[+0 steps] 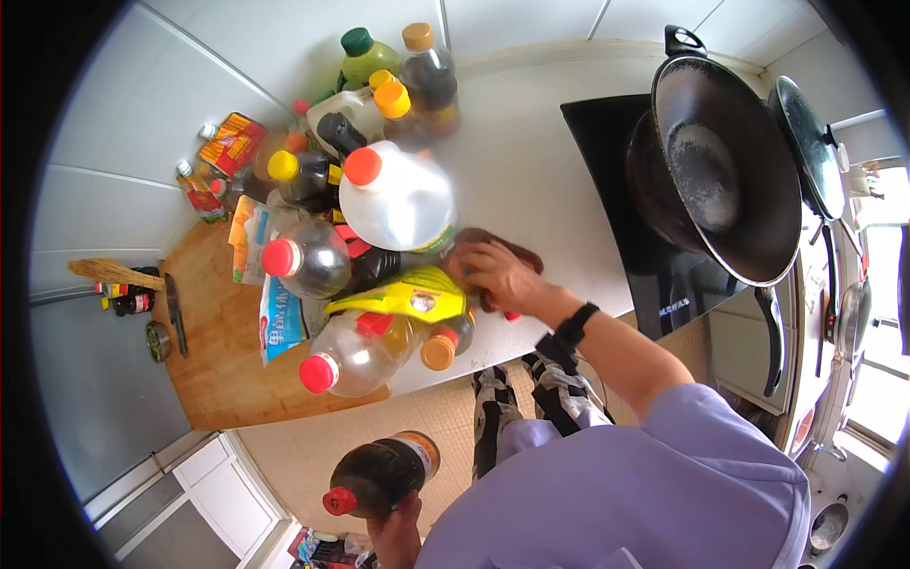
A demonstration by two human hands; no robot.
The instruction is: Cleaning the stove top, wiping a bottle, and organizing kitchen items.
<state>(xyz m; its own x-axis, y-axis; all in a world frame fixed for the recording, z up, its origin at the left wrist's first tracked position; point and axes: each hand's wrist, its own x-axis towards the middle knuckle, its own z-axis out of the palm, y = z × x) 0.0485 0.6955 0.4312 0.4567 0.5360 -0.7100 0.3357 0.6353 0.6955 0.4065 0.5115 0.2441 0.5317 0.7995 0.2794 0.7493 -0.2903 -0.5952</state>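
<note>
My left hand [398,526] grips a large bottle of dark liquid with a red cap [380,476], held low over the floor in front of the counter. On the white countertop [526,163], my right hand [490,270] presses on a dark reddish-brown cloth [522,256], fingers spread over it. A small red cap [511,315] shows beside that wrist. Close to its fingertips lies a yellow plastic packet [419,295], with a brown-capped bottle [448,345] below it. A big translucent jug with a red cap [398,199] stands just beyond.
Many bottles crowd the counter's left side, among them a red-capped clear bottle [355,355]. A knife [175,313] lies on the wooden board [227,327]. At right, a black wok [725,171] sits over the black cooktop [611,142], its handle [771,341] projecting over the edge.
</note>
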